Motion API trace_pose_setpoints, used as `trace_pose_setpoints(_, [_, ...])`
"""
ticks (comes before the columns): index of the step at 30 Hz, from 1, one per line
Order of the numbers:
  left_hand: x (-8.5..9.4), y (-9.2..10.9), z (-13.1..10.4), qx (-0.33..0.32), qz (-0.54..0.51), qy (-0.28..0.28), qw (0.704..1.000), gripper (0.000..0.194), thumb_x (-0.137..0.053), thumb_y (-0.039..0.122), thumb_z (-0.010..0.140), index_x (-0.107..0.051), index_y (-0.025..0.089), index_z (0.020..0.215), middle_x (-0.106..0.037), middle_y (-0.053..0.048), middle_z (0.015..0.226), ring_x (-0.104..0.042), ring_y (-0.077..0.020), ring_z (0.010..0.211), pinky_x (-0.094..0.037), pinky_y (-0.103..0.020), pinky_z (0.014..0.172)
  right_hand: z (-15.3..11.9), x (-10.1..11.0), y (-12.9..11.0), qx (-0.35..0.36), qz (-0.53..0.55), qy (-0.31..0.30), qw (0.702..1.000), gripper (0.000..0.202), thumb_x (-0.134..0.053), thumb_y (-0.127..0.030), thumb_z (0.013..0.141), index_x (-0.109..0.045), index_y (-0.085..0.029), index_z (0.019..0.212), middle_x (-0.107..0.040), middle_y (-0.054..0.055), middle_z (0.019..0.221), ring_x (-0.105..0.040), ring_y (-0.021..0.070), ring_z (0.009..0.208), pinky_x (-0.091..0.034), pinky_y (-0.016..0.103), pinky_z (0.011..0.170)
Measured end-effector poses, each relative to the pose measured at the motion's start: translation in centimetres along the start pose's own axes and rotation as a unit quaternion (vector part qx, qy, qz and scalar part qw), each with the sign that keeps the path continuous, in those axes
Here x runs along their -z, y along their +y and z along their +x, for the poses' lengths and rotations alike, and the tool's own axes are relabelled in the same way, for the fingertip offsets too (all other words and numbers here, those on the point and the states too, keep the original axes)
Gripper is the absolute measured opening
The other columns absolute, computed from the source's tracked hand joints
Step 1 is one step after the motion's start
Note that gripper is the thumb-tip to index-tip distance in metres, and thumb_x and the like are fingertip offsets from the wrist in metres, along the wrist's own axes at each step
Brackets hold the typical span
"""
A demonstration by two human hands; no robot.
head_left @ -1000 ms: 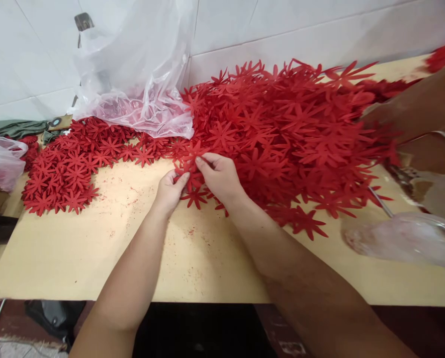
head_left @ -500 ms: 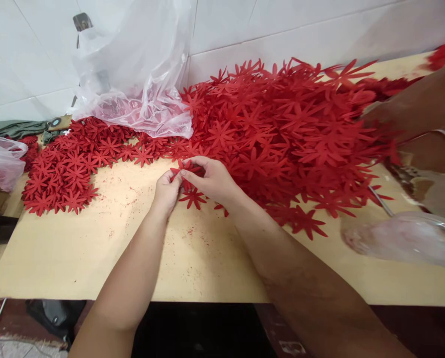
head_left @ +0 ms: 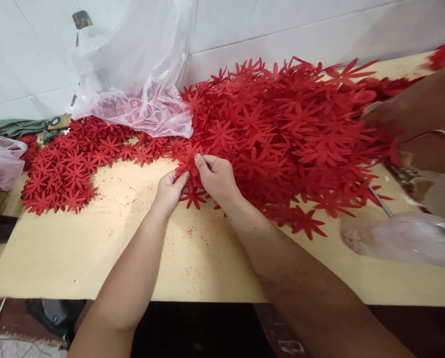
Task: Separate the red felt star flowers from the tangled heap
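Left hand [head_left: 169, 188] and right hand [head_left: 218, 176] meet at near edge of big red flower-cutout heap [head_left: 289, 134]; fingers of both pinch one red flower cutout [head_left: 188, 162]. Best: peel single layer, petals snag neighbours. Left of heap: flat-laid flowers [head_left: 63, 171], clear plastic bag [head_left: 133, 74]. Tabletop [head_left: 95, 248] bare near wrists.

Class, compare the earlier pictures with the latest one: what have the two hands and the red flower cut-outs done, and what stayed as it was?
Both hands drew a red flower cut-out toward the table's near edge, then moved it back up to the edge of the big red pile. The left hand and right hand keep pinching it. The flat spread of cut-outs, the plastic bag and the table are unchanged.
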State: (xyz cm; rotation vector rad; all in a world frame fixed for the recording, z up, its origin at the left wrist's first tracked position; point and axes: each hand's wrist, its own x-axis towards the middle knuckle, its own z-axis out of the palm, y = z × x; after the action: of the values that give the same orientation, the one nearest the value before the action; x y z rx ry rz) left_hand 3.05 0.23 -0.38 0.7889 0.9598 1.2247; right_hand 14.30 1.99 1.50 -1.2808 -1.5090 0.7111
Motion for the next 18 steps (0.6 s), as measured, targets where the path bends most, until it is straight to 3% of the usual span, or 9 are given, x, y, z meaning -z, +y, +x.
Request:
trace_pose_setpoints(3, [0.17, -0.12, 0.2, -0.008, -0.009, 0.011, 1.0, 0.024, -0.072, 0.029, 0.066, -0.06, 0.014, 0.081, -0.063, 0.003, 0.06, -0.054, -0.0067, 0.051, -0.043, -0.022, 0.058, 0.04, -0.17, -0.07, -0.004, 0.113, -0.032, 0.993, 0.026, -0.055, -0.045, 0.077, -0.055, -0.02, 0.071, -0.056, -0.001, 0.065, -0.049, 0.0108, 0.059, -0.042, 0.026, 0.058])
trace_pose_setpoints(5, [0.26, -0.16, 0.26, -0.012, -0.011, 0.019, 1.0, 0.022, -0.072, 0.028, 0.066, -0.06, 0.014, 0.079, -0.061, 0.003, 0.059, -0.052, -0.0064, 0.049, -0.042, -0.022, 0.056, 0.03, -0.34, -0.09, -0.021, 0.162, -0.062, 0.985, 0.026, -0.062, -0.043, 0.071, -0.057, -0.02, 0.081, -0.061, 0.0, 0.074, -0.055, 0.0124, 0.064, -0.047, 0.028, 0.063])
trace_pose_setpoints(9, [0.22, -0.05, 0.12, -0.007, 0.004, 0.027, 1.0, 0.021, -0.071, 0.027, 0.067, -0.06, 0.015, 0.08, -0.06, 0.004, 0.059, -0.052, -0.0061, 0.051, -0.042, -0.022, 0.058, 0.1, -0.55, 0.1, -0.032, 0.157, -0.052, 0.986, 0.023, -0.069, -0.034, 0.063, -0.055, -0.02, 0.074, -0.062, 0.0, 0.073, -0.056, 0.0131, 0.066, -0.049, 0.03, 0.069])
trace_pose_setpoints(12, [0.05, 0.23, -0.18, -0.009, 0.005, 0.008, 1.0, 0.023, -0.072, 0.025, 0.065, -0.061, 0.015, 0.083, -0.062, 0.003, 0.063, -0.054, -0.0064, 0.055, -0.044, -0.023, 0.063, 0.31, -0.31, 0.19, -0.031, 0.153, -0.026, 0.987, 0.019, -0.064, -0.035, 0.069, -0.053, -0.02, 0.066, -0.056, -0.002, 0.064, -0.051, 0.0114, 0.06, -0.046, 0.028, 0.062])
trace_pose_setpoints(18, [-0.17, 0.63, -0.49, 0.004, -0.01, 0.009, 1.0, 0.023, -0.072, 0.033, 0.066, -0.06, 0.015, 0.075, -0.063, 0.002, 0.067, -0.056, -0.0076, 0.059, -0.045, -0.023, 0.064, 0.1, 0.33, -0.65, -0.034, 0.069, 0.005, 0.997, 0.055, -0.054, -0.059, 0.076, -0.028, -0.021, 0.045, -0.025, -0.004, 0.046, -0.025, 0.0068, 0.046, -0.025, 0.026, 0.045])
